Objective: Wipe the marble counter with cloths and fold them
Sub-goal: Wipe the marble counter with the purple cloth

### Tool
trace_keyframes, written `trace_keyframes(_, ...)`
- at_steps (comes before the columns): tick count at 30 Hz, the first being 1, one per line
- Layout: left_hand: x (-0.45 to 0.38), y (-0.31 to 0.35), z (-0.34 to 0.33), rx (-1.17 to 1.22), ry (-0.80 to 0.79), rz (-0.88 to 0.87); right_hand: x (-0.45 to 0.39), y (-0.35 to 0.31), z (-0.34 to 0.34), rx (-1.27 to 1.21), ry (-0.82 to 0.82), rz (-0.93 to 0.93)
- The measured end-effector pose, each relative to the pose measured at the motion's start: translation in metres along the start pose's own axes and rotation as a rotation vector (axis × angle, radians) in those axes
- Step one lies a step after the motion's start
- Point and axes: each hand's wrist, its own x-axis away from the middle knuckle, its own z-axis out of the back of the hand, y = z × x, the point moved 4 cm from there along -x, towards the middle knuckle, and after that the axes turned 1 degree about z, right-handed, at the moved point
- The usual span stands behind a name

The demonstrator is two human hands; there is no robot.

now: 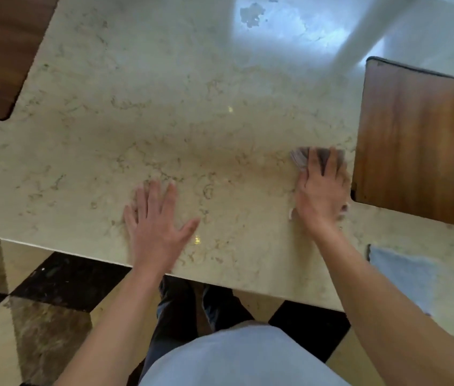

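My right hand (pixel 321 188) is pressed flat, fingers spread, on a dark cloth (pixel 302 158) at about 3 o'clock on the marble counter (pixel 164 107); the cloth is motion-blurred, mostly under my palm, with bits peeking out past the fingertips and at the wrist. My left hand (pixel 155 221) lies empty at 6 o'clock near the front edge, fingers splayed, bracing on bare stone. A second, light blue cloth (pixel 402 274) lies flat at 4 o'clock, partly behind my right forearm, untouched. I'd say I'm mid-wipe, folding not begun.

Risks: the wooden board (pixel 415 146) sits just beside my right hand, so a rightward stroke could knock it. The cloth is only pinned by pressure, so it may bunch or slip out. The wet-looking patch (pixel 252 13) at 12 o'clock is well apart, easy to miss.
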Motion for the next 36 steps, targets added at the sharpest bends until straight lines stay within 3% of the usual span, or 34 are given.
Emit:
trace_keyframes(3,0.000,-0.004,-0.005,-0.069,0.021,-0.008,-0.022,-0.069,-0.007,-0.071,-0.025,0.029)
trace_keyframes(6,-0.001,-0.004,-0.007,-0.056,0.055,-0.021,0.001,-0.129,-0.019,-0.138,-0.052,0.349)
trace_keyframes(8,-0.001,-0.004,-0.008,-0.051,0.066,-0.033,0.058,-0.132,-0.025,-0.141,-0.018,0.565)
trace_keyframes(10,0.000,-0.006,-0.009,-0.059,0.073,-0.031,0.117,-0.094,-0.027,-0.114,-0.032,0.622)
trace_keyframes(12,0.001,-0.005,-0.010,-0.074,0.051,-0.029,0.129,-0.027,-0.018,-0.101,-0.003,0.472)
trace_keyframes(14,0.001,-0.004,-0.009,-0.082,0.036,-0.024,0.099,0.025,-0.008,-0.089,0.035,0.148)
trace_keyframes(16,0.000,-0.003,-0.007,-0.081,0.026,-0.022,0.062,0.035,-0.005,-0.046,0.070,-0.123)
trace_keyframes(18,0.000,-0.003,-0.007,-0.075,0.025,-0.024,0.044,0.009,-0.008,-0.035,0.095,-0.234)
trace_keyframes(21,0.001,-0.002,-0.001,-0.024,0.021,-0.044,0.083,-0.054,-0.022,-0.053,0.127,-0.076)
trace_keyframes(24,-0.004,-0.018,0.017,0.052,0.049,-0.086,0.176,-0.111,-0.031,-0.075,0.015,0.318)
trace_keyframes(26,-0.011,-0.048,0.031,0.057,0.089,-0.070,0.206,-0.105,-0.029,-0.061,-0.045,0.497)
trace_keyframes(28,-0.019,-0.085,0.044,0.030,0.118,-0.041,0.184,-0.076,-0.023,-0.052,-0.048,0.339)
trace_keyframes(31,-0.032,-0.129,0.050,-0.028,0.109,-0.091,0.106,-0.060,-0.021,-0.043,0.051,-0.239)
trace_keyframes(32,-0.036,-0.143,0.050,-0.065,0.096,-0.105,0.081,-0.079,-0.023,-0.061,0.086,-0.325)
trace_keyframes(34,-0.040,-0.149,0.045,-0.112,0.078,-0.131,0.045,-0.122,-0.029,-0.076,0.084,-0.286)
trace_keyframes(36,-0.041,-0.142,0.041,-0.123,0.096,-0.145,0.045,-0.173,-0.040,-0.071,0.014,-0.062)
